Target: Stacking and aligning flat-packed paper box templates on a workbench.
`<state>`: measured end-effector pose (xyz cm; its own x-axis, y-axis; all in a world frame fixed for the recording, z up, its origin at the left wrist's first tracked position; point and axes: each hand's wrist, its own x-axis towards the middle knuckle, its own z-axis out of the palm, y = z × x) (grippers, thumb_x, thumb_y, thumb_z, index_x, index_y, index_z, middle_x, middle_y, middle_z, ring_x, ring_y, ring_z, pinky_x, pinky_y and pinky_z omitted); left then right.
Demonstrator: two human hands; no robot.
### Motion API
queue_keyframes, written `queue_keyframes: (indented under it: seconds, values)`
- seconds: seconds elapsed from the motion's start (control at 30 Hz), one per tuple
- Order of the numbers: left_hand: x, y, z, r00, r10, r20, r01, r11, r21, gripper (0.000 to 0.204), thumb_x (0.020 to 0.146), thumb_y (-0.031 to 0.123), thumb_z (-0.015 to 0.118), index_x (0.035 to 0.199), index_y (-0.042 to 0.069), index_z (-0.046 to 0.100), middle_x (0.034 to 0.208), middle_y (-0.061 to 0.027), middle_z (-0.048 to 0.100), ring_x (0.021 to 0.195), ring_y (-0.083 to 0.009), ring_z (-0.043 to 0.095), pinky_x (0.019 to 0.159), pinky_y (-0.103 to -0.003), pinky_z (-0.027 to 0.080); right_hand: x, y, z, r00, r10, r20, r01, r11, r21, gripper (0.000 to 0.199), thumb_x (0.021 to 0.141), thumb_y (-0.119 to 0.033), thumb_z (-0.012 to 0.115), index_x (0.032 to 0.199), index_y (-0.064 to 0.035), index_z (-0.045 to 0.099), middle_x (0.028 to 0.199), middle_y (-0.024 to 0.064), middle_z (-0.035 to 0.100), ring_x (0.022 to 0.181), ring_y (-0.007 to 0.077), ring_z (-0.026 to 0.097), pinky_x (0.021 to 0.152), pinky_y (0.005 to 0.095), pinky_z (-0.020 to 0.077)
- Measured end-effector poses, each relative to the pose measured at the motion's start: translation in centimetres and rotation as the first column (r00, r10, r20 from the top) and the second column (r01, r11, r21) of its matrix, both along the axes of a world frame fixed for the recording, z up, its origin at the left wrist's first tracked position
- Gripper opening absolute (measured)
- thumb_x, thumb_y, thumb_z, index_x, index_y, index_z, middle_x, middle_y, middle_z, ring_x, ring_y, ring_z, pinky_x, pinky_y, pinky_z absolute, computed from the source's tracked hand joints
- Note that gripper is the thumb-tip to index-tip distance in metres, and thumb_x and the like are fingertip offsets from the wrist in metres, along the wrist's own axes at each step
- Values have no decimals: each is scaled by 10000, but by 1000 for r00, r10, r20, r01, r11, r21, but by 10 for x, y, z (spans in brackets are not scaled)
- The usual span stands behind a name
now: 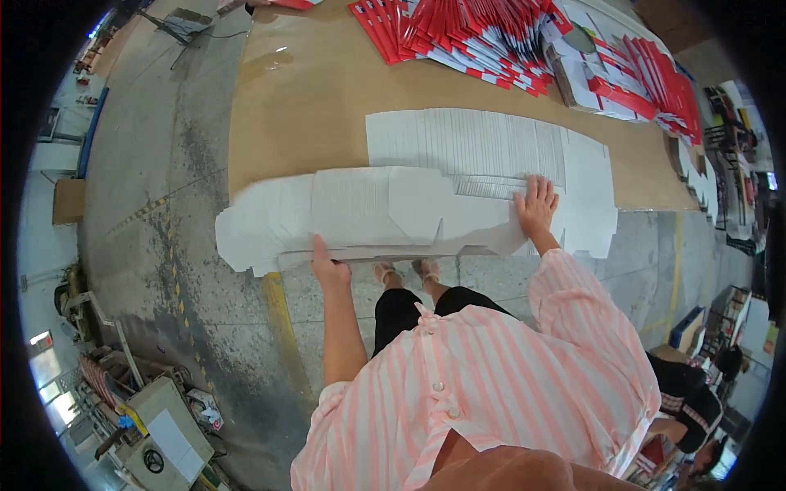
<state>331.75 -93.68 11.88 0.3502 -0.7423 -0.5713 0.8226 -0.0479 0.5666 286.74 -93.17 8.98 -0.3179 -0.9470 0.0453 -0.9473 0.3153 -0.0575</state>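
Note:
A stack of flat white die-cut cardboard blanks [368, 213] lies along the near edge of a brown table [295, 98], overhanging it toward me. My left hand [326, 262] grips the stack's near edge from below, thumb on top. My right hand [536, 204] lies flat, fingers spread, on the right end of the same stack. Behind it a second fanned-out row of white blanks [475, 143] rests on the table.
Piles of red-and-white printed carton blanks [483, 41] cover the table's far side and right end. A grey concrete floor [164, 204] with a yellow line lies to the left. Machinery and boxes [155, 434] stand lower left. Another person [696, 417] sits at lower right.

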Motion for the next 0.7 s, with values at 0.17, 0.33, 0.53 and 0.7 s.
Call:
queue_keyframes:
  seconds: [0.17,0.33,0.53,0.7]
  values:
    - [-6,-4,-8,800,-215,561,115,971,208,397,808,151,605,1140,-34,489,1089,-98,550,932,-213,543,816,-359,447,-5,1,0,1000,-4,-19,5,1000,30,647,831,-486,398,1344,-116,264,1387,146,244,1298,358,154,1029,533,94]
    - [-4,6,-17,492,-204,846,175,976,133,342,818,159,597,1075,-56,529,1046,-103,569,913,-204,548,804,-347,441,-9,4,0,999,-4,-33,5,999,37,644,828,-482,410,1342,-121,269,1387,136,245,1298,352,157,1029,527,111]
    - [5,2,-23,960,-96,262,75,993,91,314,819,175,595,989,-88,566,994,-120,592,884,-217,557,801,-334,425,-11,8,0,1000,3,-8,-2,1000,27,641,825,-477,434,1335,-119,283,1381,144,255,1289,356,174,1024,533,114]
    - [-11,1,-8,593,-157,790,174,983,65,294,826,152,579,1018,-68,551,1009,-100,580,894,-193,536,819,-325,421,-21,8,0,999,9,-31,-11,999,-39,632,830,-480,433,1326,-111,302,1365,153,284,1282,361,188,1018,540,116]
